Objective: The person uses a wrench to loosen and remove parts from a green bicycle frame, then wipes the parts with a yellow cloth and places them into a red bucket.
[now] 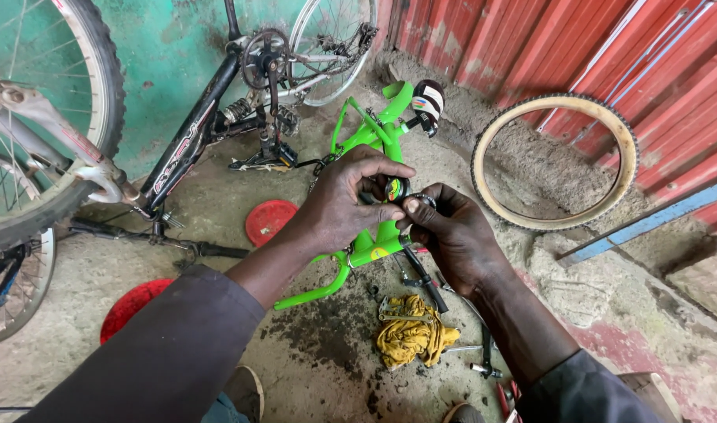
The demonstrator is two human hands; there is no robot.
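Holding a small dark ring-shaped part [397,189] between them, the left hand [349,200] pinches it from above with curled fingers while the right hand [450,233] grips it from below with the thumb pressed against it; the part sits just above the green bicycle frame [369,133] lying on the dirty concrete floor [319,352]. Near the frame lie a yellow rag [411,335], two red discs [269,220], a loose tyre [554,162] against the red wall [530,47], and an upturned black bicycle [209,117]
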